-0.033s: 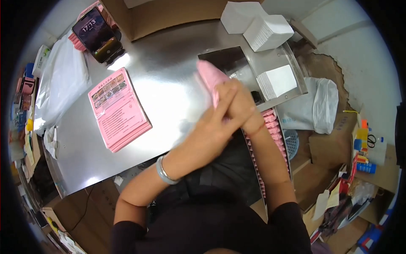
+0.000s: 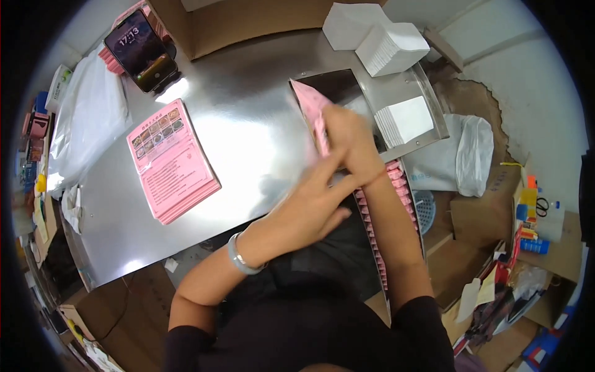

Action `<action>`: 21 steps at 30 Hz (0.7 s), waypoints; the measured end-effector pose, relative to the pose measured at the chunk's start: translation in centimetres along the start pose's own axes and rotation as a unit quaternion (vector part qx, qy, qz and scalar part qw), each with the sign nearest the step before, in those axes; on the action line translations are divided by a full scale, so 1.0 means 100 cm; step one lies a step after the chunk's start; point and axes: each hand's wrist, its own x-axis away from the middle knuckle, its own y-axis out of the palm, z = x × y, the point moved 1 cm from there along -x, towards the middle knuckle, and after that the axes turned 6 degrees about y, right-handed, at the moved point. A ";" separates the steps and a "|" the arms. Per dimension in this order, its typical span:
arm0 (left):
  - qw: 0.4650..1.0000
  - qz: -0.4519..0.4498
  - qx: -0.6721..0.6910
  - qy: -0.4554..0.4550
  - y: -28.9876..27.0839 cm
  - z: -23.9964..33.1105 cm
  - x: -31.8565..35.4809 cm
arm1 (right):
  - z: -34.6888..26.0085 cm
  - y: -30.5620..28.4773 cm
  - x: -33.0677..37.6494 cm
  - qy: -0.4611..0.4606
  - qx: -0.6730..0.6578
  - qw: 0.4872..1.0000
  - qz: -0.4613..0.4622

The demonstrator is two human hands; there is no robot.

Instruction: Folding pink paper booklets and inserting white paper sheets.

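My right hand is closed around a folded pink paper packet, whose pointed end sticks out past the fingers toward the far side. The packet is slightly blurred and tilted. My left hand is below it, near the right wrist, with thumb and fingers apart and nothing in them. To the left on the metal table lies a stack of pink printed sheets with small food pictures. A long narrow box beneath my right forearm holds a row of pink packets.
Folded white napkins lie at the table's right edge, beside a dark recess, with more napkin stacks behind. A phone stands at the far left near clear plastic bags. A cardboard box sits at the back.
My left hand has drawn back from the pink packet toward me, its fingers spreading. My right hand keeps hold of the packet, which has turned slightly.
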 end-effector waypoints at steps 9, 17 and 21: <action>0.787 0.066 -0.515 -0.334 -0.119 -0.092 0.144 | 0.035 -0.054 0.057 0.136 0.112 0.952 0.251; 0.979 0.051 -0.161 -0.118 -0.014 -0.045 0.042 | 0.060 -0.069 0.064 0.125 0.053 0.968 0.210; 0.972 0.027 -0.222 -0.077 0.012 -0.035 0.035 | 0.024 -0.082 0.065 0.117 0.060 0.971 0.198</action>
